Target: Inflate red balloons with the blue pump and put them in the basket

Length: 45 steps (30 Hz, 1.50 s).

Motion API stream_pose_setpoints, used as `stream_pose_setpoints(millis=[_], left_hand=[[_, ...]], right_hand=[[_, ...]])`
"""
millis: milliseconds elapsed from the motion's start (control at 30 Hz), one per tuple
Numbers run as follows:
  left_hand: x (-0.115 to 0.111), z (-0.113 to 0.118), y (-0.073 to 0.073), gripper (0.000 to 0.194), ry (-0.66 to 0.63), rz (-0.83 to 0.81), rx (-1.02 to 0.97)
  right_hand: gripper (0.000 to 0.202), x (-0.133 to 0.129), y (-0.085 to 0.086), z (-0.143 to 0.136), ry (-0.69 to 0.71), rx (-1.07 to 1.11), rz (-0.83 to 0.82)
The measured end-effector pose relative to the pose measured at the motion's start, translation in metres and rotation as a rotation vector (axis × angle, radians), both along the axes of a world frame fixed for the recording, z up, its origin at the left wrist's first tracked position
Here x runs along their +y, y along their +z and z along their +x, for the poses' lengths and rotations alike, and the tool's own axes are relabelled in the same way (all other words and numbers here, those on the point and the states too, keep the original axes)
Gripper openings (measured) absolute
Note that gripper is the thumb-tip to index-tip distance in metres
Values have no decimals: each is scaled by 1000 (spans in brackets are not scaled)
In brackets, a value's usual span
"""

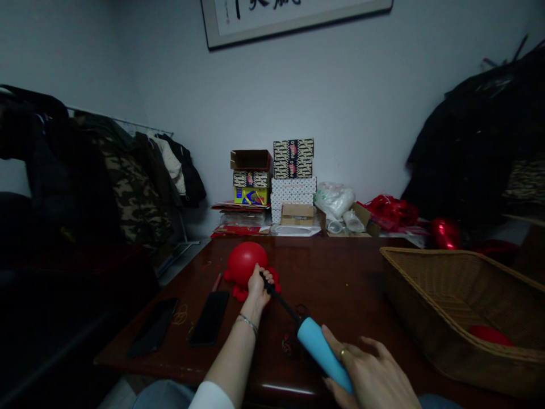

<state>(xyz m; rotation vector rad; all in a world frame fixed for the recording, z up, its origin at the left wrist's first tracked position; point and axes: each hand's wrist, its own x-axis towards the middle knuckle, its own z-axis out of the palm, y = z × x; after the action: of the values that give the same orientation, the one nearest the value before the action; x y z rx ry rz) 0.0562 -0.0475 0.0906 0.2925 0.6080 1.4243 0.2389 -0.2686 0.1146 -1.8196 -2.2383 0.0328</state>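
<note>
A round red balloon [246, 263] is inflated above the wooden table, with smaller red balloons [240, 293] beneath and beside it. My left hand [259, 281] is closed around the balloon's neck and the black nozzle end of a pump. The pump's light-blue barrel [321, 349] slants down to the right, toward me. My right hand [368, 369], with a gold ring, is wrapped against the barrel's near end, thumb below it and some fingers raised.
Two dark phones [209, 318] and yellow rubber bands [180, 314] lie left on the table [340, 272]. A wicker basket [409, 284] holding a red balloon [491, 335] stands right. Stacked boxes [293, 193] and plastic bags [335, 199] line the back.
</note>
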Motion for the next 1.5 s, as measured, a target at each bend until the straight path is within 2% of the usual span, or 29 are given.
stream_pose_setpoints(millis=[167,367,567,700,1033,1267,1500], left_hand=[[-2,3,4,32,9,15,-20],[-5,10,-5,32,-4,34,10],[-12,24,-17,33,-33,24,77],[-15,26,-20,33,-36,30,127],[-7,13,-24,31,-10,26,106],[3,-3,-13,27,-4,15,74],[-3,-4,-6,30,13,-5,22]], right_hand=[[52,6,9,-10,-41,-1,-22],[58,26,13,-33,-81,-21,-5],[60,50,4,-50,-121,-39,23],[61,57,-5,-54,-127,-25,14],[58,34,-4,-43,-58,-59,30],[59,12,-11,-20,-8,-29,-26],[59,12,1,-25,-35,-64,3]])
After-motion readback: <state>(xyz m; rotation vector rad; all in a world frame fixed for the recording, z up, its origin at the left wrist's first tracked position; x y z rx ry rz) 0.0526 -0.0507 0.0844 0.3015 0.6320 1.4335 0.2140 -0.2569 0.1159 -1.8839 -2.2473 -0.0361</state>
